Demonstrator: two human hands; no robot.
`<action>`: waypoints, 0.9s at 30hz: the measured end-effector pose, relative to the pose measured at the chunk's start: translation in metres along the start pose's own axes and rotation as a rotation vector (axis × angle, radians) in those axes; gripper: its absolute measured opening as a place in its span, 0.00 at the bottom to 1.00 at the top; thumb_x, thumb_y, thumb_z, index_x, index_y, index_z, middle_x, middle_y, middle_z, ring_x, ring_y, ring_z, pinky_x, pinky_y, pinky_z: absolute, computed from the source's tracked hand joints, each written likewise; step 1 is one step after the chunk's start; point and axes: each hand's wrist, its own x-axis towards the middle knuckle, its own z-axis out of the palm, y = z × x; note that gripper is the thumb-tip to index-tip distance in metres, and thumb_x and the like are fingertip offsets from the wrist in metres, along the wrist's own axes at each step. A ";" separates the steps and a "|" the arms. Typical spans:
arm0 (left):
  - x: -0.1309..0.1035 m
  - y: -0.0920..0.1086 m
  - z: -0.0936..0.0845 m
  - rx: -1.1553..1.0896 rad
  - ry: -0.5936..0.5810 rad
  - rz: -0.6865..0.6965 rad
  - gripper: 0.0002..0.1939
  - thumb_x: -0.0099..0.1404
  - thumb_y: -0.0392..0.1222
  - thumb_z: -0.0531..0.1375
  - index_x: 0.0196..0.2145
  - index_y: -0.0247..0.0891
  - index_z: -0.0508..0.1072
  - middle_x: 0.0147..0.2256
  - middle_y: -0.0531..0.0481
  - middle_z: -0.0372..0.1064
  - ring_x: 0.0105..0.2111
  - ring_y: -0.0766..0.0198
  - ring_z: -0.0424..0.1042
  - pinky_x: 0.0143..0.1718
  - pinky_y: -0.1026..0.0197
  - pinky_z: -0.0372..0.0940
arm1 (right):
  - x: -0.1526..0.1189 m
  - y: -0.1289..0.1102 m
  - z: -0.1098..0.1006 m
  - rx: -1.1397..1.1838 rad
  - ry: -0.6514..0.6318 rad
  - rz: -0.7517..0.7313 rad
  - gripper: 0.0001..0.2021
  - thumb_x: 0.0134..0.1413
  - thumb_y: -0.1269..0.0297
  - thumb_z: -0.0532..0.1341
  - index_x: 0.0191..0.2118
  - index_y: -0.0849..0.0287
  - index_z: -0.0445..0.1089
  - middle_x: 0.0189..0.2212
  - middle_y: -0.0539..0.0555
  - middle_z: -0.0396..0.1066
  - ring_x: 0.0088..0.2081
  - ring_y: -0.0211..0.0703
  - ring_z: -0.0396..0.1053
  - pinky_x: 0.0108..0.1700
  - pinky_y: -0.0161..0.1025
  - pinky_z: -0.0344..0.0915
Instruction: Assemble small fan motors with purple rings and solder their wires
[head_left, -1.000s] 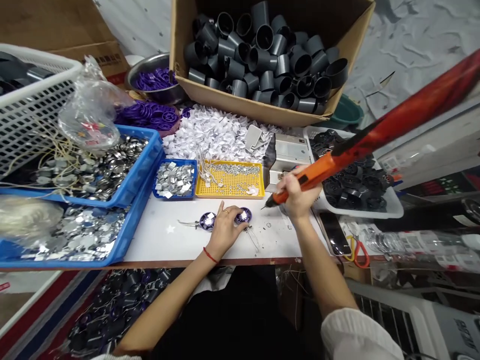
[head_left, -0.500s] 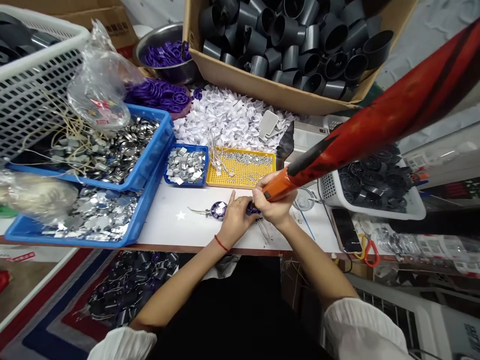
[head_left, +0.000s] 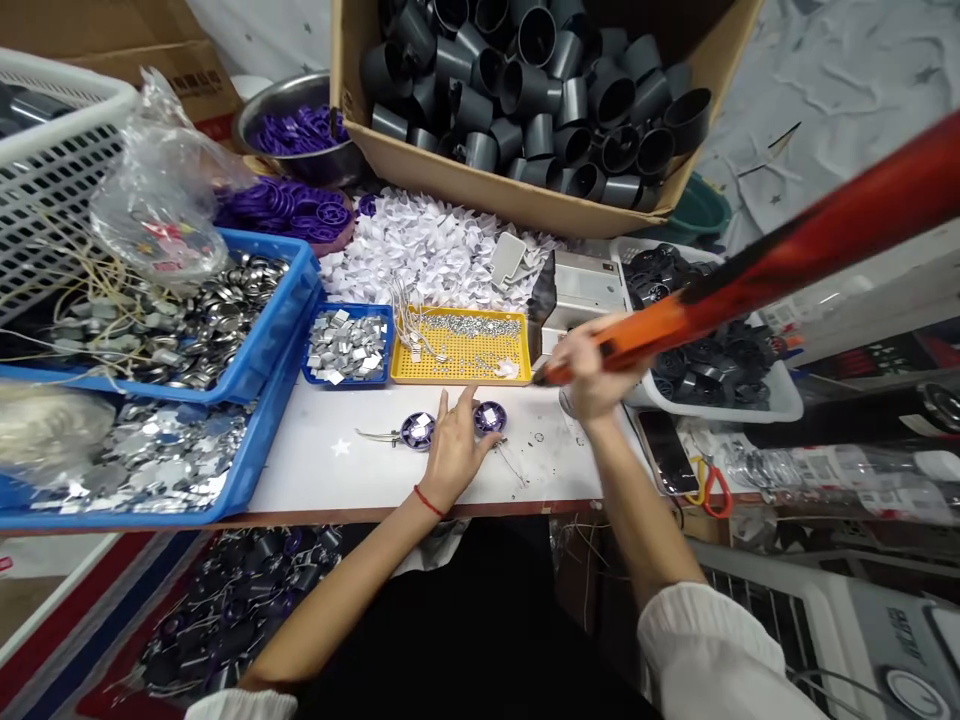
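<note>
Two round purple parts with white pieces on them lie on the white tabletop: a left one (head_left: 417, 430) with wires running left, and a right one (head_left: 490, 418). Between them rests my left hand (head_left: 454, 452), fingers spread, thumb and fingertips near the right part. My right hand (head_left: 594, 375), somewhat blurred, is wrapped round an orange tool (head_left: 645, 335) whose dark tip is over the front right corner of the yellow tray (head_left: 461, 371). That tray holds many small metal pieces. Thin wires lie below the right part.
Blue trays (head_left: 255, 390) of metal parts stand left, and a small blue tray (head_left: 347, 383) holds metal pieces. Behind are white petal-like pieces (head_left: 427, 250) and a cardboard box (head_left: 480, 195) of dark cups. A phone (head_left: 669, 455), scissors (head_left: 716, 490) and a white basket (head_left: 784, 400) are at right.
My right hand has lifted the tool off the right purple part and moved it toward the yellow tray. My left hand's fingers have spread, and the right purple part now shows.
</note>
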 end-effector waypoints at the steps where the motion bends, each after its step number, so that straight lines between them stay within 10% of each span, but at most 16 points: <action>1: -0.002 -0.004 -0.010 0.025 0.006 0.017 0.38 0.61 0.43 0.64 0.63 0.36 0.51 0.51 0.37 0.69 0.53 0.48 0.70 0.64 0.35 0.50 | 0.016 0.007 -0.014 -0.033 0.199 -0.088 0.11 0.53 0.52 0.60 0.31 0.51 0.58 0.19 0.43 0.61 0.16 0.37 0.62 0.21 0.41 0.67; 4: -0.008 -0.031 -0.050 0.080 -0.033 0.076 0.29 0.63 0.48 0.62 0.59 0.40 0.60 0.63 0.37 0.56 0.64 0.45 0.55 0.64 0.37 0.53 | 0.052 0.031 -0.048 -0.135 0.402 -0.184 0.14 0.47 0.53 0.64 0.28 0.52 0.58 0.18 0.43 0.60 0.16 0.37 0.63 0.20 0.40 0.66; 8: -0.021 -0.067 -0.079 -0.001 -0.190 -0.002 0.25 0.64 0.53 0.60 0.56 0.42 0.65 0.54 0.44 0.70 0.53 0.53 0.71 0.53 0.51 0.69 | 0.052 0.041 -0.056 -0.101 0.336 -0.080 0.15 0.43 0.55 0.68 0.28 0.53 0.60 0.19 0.43 0.62 0.17 0.35 0.66 0.20 0.37 0.66; 19: -0.040 -0.033 -0.013 0.084 0.166 -0.071 0.21 0.61 0.56 0.63 0.45 0.38 0.73 0.33 0.49 0.68 0.33 0.61 0.71 0.37 0.60 0.68 | -0.047 -0.039 0.063 0.277 -0.025 0.053 0.11 0.47 0.60 0.66 0.33 0.53 0.62 0.19 0.42 0.64 0.17 0.35 0.66 0.21 0.36 0.68; 27: -0.043 -0.032 -0.008 0.116 0.166 -0.138 0.21 0.62 0.56 0.62 0.46 0.39 0.72 0.34 0.48 0.68 0.33 0.60 0.71 0.35 0.60 0.67 | -0.059 -0.024 0.070 0.254 -0.072 0.091 0.12 0.46 0.61 0.68 0.32 0.54 0.62 0.19 0.42 0.64 0.18 0.35 0.65 0.22 0.37 0.66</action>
